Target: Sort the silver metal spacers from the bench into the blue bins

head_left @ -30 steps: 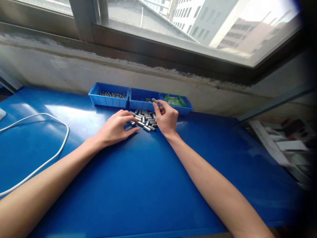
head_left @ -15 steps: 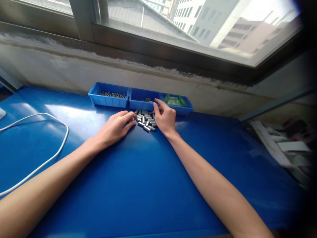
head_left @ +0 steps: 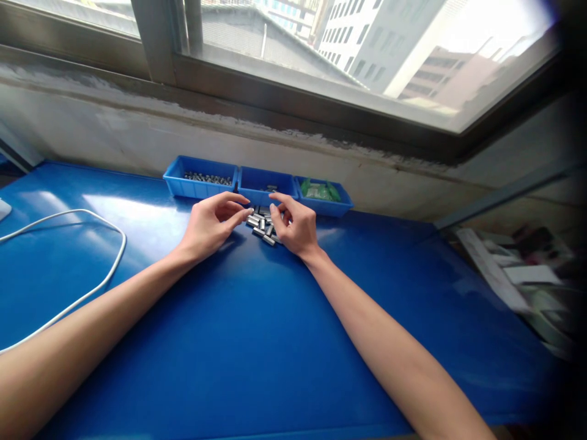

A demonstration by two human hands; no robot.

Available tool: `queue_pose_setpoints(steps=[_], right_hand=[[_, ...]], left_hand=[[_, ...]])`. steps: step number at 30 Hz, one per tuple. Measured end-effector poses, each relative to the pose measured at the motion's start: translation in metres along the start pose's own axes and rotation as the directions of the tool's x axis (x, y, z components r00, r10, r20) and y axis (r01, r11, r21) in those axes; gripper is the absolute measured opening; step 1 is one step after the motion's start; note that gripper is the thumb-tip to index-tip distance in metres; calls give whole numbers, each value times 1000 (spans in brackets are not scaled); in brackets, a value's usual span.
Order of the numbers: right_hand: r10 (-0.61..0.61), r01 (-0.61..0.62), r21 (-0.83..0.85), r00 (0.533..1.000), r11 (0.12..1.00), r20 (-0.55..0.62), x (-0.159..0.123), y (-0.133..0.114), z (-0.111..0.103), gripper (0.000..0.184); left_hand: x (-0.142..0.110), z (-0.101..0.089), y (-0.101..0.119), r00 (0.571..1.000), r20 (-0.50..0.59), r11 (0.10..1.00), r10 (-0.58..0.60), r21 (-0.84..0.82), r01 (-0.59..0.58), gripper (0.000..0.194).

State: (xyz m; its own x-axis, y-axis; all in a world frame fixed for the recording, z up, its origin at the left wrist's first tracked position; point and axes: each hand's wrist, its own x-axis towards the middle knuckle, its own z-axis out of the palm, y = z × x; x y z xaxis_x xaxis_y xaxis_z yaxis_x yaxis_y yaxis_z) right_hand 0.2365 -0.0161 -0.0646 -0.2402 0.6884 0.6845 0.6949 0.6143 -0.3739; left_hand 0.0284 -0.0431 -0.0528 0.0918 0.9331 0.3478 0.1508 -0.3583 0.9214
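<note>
A pile of short silvery metal pieces lies on the blue tabletop, partly hidden by my right hand. My left hand is at the pile's left edge, its thumb and index finger apart and curved over the nearest pieces. I can make out nothing held between them. On the other side, my right hand hovers at the pile's right edge. Its index finger and thumb point left with a gap between them, and its other fingers are curled. Just behind the hands stands the middle blue bin, with a few metal pieces inside.
The left blue bin contains many small metal parts. In the right blue bin lies a green and clear plastic package. A white cable loops over the table's left side. Behind the bins is a wall under a window.
My left hand has risen off the table a little, its thumb and index finger spreading apart. My right hand has shifted left and down from the middle bin's edge, closer to my left hand.
</note>
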Motion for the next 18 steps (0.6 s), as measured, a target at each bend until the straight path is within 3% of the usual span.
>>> queue_pose_setpoints(steps=[5,18], right_hand=[[-170,170,10,978,985,118,-4,-4,-1,32],[-291,303,-57,943,951,159,-5,-1,0,28]], left_hand=[[6,-1,-2,1000,-4,998,-29,-59,28,50],[6,3,-7,993,120,999,-14,-38,19,42]])
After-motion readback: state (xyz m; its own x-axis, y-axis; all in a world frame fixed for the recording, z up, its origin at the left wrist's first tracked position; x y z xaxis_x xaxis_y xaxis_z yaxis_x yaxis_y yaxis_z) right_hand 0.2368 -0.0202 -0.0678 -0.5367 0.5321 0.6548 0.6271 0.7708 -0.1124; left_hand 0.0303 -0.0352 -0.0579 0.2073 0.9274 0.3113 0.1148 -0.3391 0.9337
